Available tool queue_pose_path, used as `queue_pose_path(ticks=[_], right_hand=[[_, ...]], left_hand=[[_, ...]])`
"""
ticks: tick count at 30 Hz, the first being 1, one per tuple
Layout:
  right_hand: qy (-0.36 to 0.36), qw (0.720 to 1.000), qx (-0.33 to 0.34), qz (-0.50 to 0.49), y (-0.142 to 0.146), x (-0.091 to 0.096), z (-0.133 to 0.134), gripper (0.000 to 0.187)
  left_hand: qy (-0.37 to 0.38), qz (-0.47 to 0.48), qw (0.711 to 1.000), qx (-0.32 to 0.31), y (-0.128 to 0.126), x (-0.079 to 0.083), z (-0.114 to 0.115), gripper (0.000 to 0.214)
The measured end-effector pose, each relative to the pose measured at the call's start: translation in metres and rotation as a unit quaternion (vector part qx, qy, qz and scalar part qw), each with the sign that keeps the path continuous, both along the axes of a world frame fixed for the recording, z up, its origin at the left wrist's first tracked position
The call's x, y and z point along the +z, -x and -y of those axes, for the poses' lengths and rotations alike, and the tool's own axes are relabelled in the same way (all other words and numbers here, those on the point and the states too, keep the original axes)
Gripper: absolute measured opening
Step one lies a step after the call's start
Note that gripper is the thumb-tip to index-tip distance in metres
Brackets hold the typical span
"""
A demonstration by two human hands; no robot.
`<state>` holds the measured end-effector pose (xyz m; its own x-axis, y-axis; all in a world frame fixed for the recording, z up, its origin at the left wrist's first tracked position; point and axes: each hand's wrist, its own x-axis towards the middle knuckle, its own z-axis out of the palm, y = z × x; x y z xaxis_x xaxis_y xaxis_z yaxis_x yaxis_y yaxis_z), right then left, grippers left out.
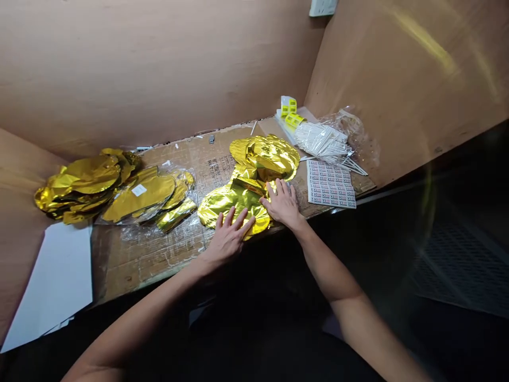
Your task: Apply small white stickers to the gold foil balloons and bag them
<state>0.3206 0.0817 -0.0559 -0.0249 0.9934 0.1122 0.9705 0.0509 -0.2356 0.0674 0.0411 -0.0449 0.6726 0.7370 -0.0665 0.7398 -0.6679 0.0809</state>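
A crumpled gold foil balloon (234, 199) lies flat at the near edge of the cardboard-covered table (159, 249). My left hand (229, 236) rests flat on its near end, fingers spread and open. My right hand (283, 201) presses flat on its right side, fingers stretched out. Just behind them sits a second heap of gold foil balloons (266, 154). Neither hand grips anything.
A pile of gold foil balloons (83, 183) lies at the left, some in clear plastic bags (151, 196). A sticker sheet (331, 183), a bag of white sticks (324, 140) and yellow labels (289, 109) sit at the right. White paper (55, 281) hangs off the left. Brown walls enclose the table.
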Motion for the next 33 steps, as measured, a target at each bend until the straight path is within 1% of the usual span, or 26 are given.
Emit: queue_pose_path(ticks=[3, 5, 6, 7, 8, 9, 10, 11, 12, 13, 14, 15, 16, 17, 19, 20, 22, 24, 26, 28, 29, 30, 31, 32, 33], right_hand=[[0.004, 1.000, 0.007, -0.013, -0.002, 0.006, -0.021, 0.068], [-0.022, 0.999, 0.014, -0.042, -0.009, 0.013, -0.023, 0.066], [-0.045, 0.997, 0.007, -0.062, -0.016, 0.017, -0.021, 0.064], [-0.072, 0.994, -0.013, -0.082, -0.028, 0.022, -0.016, 0.060], [-0.101, 0.989, -0.053, -0.098, -0.045, 0.026, -0.010, 0.056], [-0.128, 0.979, -0.117, -0.106, -0.064, 0.031, -0.001, 0.052], [-0.151, 0.962, -0.200, -0.106, -0.087, 0.035, 0.010, 0.050], [-0.165, 0.937, -0.291, -0.100, -0.111, 0.038, 0.022, 0.049], [-0.164, 0.907, -0.376, -0.096, -0.135, 0.039, 0.034, 0.051], [-0.145, 0.879, -0.443, -0.098, -0.157, 0.039, 0.046, 0.055], [-0.113, 0.861, -0.483, -0.111, -0.176, 0.036, 0.057, 0.059], [-0.082, 0.854, -0.496, -0.134, -0.191, 0.032, 0.066, 0.062], [-0.059, 0.856, -0.484, -0.170, -0.201, 0.027, 0.074, 0.062], [-0.050, 0.862, -0.456, -0.214, -0.207, 0.021, 0.080, 0.059], [-0.068, 0.868, -0.398, -0.290, -0.206, 0.007, 0.090, 0.048], [-0.081, 0.867, -0.376, -0.317, -0.201, 0.001, 0.094, 0.044], [-0.089, 0.866, -0.357, -0.339, -0.189, -0.007, 0.100, 0.043], [-0.095, 0.870, -0.353, -0.332, -0.178, -0.007, 0.105, 0.043], [-0.116, 0.886, -0.350, -0.283, -0.172, 0.000, 0.106, 0.040], [-0.146, 0.901, -0.342, -0.223, -0.169, 0.013, 0.105, 0.037], [-0.161, 0.903, -0.335, -0.217, -0.167, 0.019, 0.105, 0.038], [-0.173, 0.898, -0.325, -0.241, -0.164, 0.024, 0.106, 0.040], [-0.181, 0.885, -0.311, -0.296, -0.161, 0.029, 0.107, 0.043], [-0.183, 0.863, -0.292, -0.369, -0.156, 0.031, 0.109, 0.046], [-0.180, 0.835, -0.270, -0.444, -0.151, 0.033, 0.113, 0.050]], left_hand=[[0.002, -0.007, 0.999, 0.042, -0.006, 0.000, -0.018, 0.083], [-0.007, 0.000, 0.999, 0.053, -0.008, -0.003, -0.025, 0.081], [-0.014, 0.008, 0.999, 0.051, -0.007, -0.005, -0.026, 0.078], [-0.024, 0.020, 0.998, 0.046, -0.006, -0.007, -0.026, 0.074], [-0.037, 0.036, 0.998, 0.039, -0.005, -0.010, -0.026, 0.069], [-0.052, 0.055, 0.997, 0.031, -0.003, -0.012, -0.026, 0.066], [-0.070, 0.080, 0.994, 0.025, -0.002, -0.015, -0.025, 0.066], [-0.087, 0.104, 0.991, 0.012, -0.001, -0.016, -0.025, 0.069], [-0.103, 0.129, 0.986, -0.002, 0.001, -0.018, -0.025, 0.071], [-0.120, 0.153, 0.981, -0.015, 0.002, -0.019, -0.024, 0.072], [-0.137, 0.176, 0.974, -0.028, 0.003, -0.019, -0.023, 0.070], [-0.154, 0.200, 0.967, -0.039, 0.004, -0.019, -0.022, 0.065], [-0.172, 0.225, 0.958, -0.047, 0.004, -0.019, -0.021, 0.058], [-0.186, 0.254, 0.948, -0.052, 0.004, -0.018, -0.018, 0.050], [-0.186, 0.322, 0.927, -0.048, -0.001, -0.013, -0.013, 0.031], [-0.167, 0.357, 0.918, -0.040, -0.007, -0.010, -0.010, 0.023], [-0.087, 0.414, 0.906, -0.021, -0.027, -0.002, -0.008, 0.016], [0.001, 0.436, 0.900, -0.006, -0.057, 0.007, -0.012, 0.014], [0.072, 0.450, 0.890, -0.010, -0.093, 0.015, -0.023, 0.015], [0.156, 0.454, 0.877, -0.007, -0.130, 0.020, -0.038, 0.017], [0.202, 0.463, 0.863, 0.004, -0.146, 0.021, -0.045, 0.019], [0.247, 0.472, 0.846, 0.011, -0.160, 0.022, -0.051, 0.022], [0.276, 0.482, 0.832, 0.013, -0.171, 0.023, -0.056, 0.023], [0.291, 0.486, 0.824, 0.008, -0.179, 0.024, -0.060, 0.026], [0.295, 0.488, 0.821, -0.001, -0.184, 0.024, -0.062, 0.031]])
